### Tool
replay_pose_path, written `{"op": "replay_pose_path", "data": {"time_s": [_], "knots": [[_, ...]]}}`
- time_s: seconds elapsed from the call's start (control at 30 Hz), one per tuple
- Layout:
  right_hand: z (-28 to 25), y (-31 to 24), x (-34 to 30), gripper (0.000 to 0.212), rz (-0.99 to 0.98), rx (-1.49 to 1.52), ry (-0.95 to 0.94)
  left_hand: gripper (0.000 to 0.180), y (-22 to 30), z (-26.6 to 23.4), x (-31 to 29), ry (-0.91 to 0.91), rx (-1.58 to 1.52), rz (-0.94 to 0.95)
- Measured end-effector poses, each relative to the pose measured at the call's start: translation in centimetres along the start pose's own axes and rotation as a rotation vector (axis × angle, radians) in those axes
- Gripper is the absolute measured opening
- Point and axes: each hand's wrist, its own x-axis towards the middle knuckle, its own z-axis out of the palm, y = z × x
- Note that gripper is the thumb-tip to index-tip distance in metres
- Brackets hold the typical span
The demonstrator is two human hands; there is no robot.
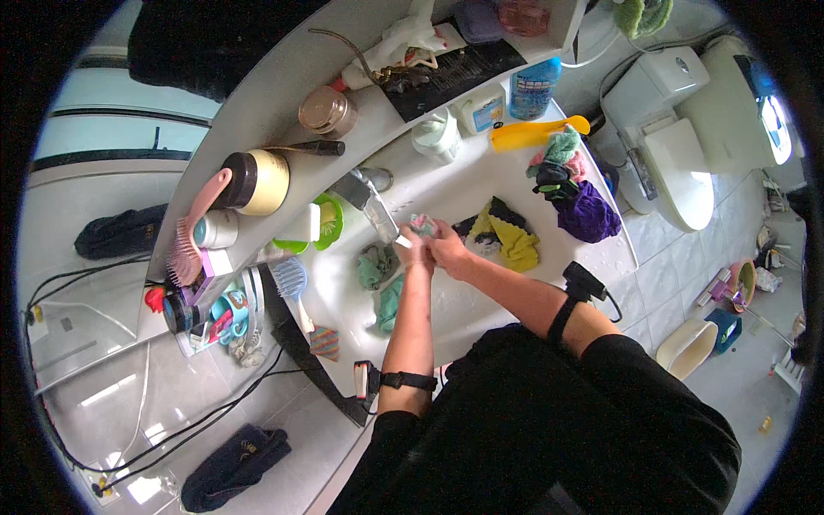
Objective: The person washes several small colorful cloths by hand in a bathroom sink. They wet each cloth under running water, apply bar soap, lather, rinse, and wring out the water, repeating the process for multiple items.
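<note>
Both hands meet over the white sink basin [343,300], just below the tip of the metal faucet [369,206]. My left hand [414,251] and my right hand [448,247] are closed around a small bunched pink-and-green cloth [422,225]. Something small and white shows at the left hand's edge, too small to name. Grey-green cloth [376,264] and teal cloth [389,305] lie crumpled in the basin left of my hands. To their right lies a yellow cloth [515,245] beside a dark patterned one [506,213].
On the sink's right rim sit a purple cloth [588,213] and a green-and-pink cloth bundle [562,150], near a yellow scoop-like object [536,131]. A blue bottle [534,90] stands behind. Left are a green bowl [328,221] and blue brush [290,279]. A crowded shelf [300,163] overhangs the back.
</note>
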Motion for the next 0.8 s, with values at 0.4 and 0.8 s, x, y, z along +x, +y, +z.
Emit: {"op": "replay_pose_path", "data": {"time_s": [0.4,0.8], "knots": [[5.1,-0.4,1.9,0.034,0.146,0.086,0.025,0.056,4.3,-6.1,-7.8,-0.041,0.158,0.391],[-1.5,-0.7,-0.9,0.028,-0.015,-0.034,-0.116,0.042,3.7,-4.7,-7.0,0.15,0.693,0.262]]}}
